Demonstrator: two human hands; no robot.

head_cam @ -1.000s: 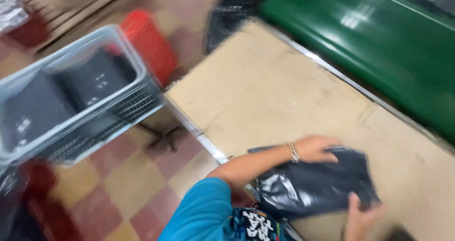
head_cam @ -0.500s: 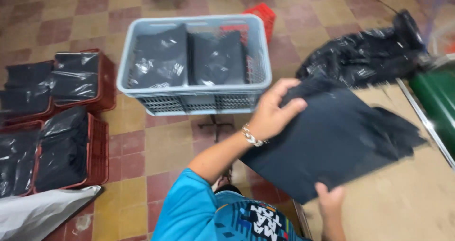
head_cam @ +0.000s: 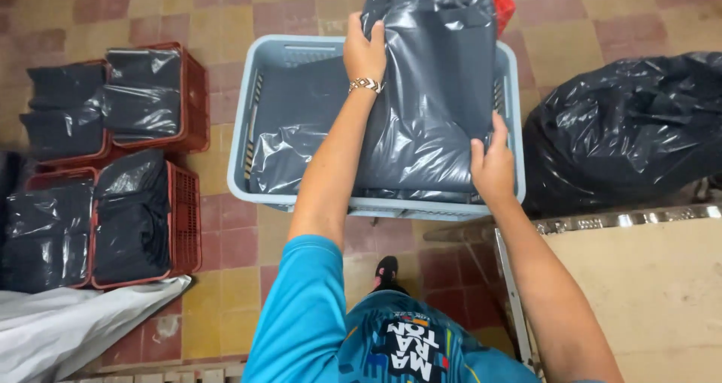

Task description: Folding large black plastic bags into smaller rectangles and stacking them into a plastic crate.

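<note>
Both my hands hold a flat dark grey plastic-wrapped package (head_cam: pixel 432 104) over the right half of a light blue plastic basket (head_cam: pixel 241 138). My left hand (head_cam: pixel 365 52), with a bracelet at the wrist, grips the package's far left edge. My right hand (head_cam: pixel 492 165) grips its near right corner. Another dark wrapped package (head_cam: pixel 301 127) lies inside the basket on the left, under my left forearm.
Two red crates (head_cam: pixel 192 108) (head_cam: pixel 184 225) with several dark packages stand on the tiled floor at left. A full black rubbish bag (head_cam: pixel 624 127) sits to the right of the basket. A table (head_cam: pixel 654 278) with a metal edge is at lower right; white sheeting (head_cam: pixel 68 326) lies at lower left.
I have turned from the table towards the basket and carried the dark package from the table over the basket's right half, both hands still gripping it.
</note>
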